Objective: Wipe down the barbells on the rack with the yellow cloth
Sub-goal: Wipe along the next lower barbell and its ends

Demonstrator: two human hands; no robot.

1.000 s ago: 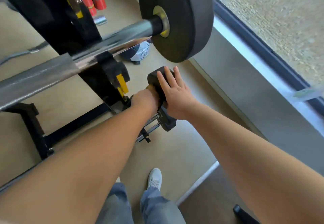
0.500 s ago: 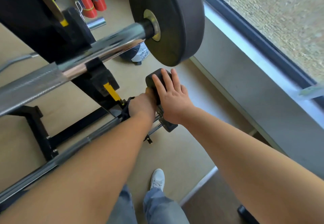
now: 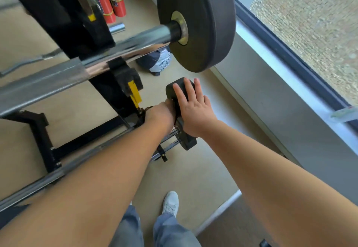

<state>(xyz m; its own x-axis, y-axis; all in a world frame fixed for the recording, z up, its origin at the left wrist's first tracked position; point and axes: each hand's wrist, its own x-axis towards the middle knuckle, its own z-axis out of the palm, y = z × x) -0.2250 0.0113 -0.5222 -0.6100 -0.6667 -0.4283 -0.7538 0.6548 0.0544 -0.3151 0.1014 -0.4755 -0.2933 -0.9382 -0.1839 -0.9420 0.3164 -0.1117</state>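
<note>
Just beyond the left grip (image 3: pixel 159 116), the right grip (image 3: pixel 193 111) lies flat, fingers straight, on the small black end weight (image 3: pixel 175 88) of the lower barbell (image 3: pixel 48 177). Whether the left grip is closed on the bar cannot be told. The yellow cloth is not visible and is possibly beneath it. Brace the weight firmly and wipe along the bar in overlapping strokes.

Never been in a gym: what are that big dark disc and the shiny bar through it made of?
The disc looks like matte rubber, dull with no glare; its centre ring, brass-coloured metal. The bar looks like chromed steel: it mirrors its surroundings.
</note>
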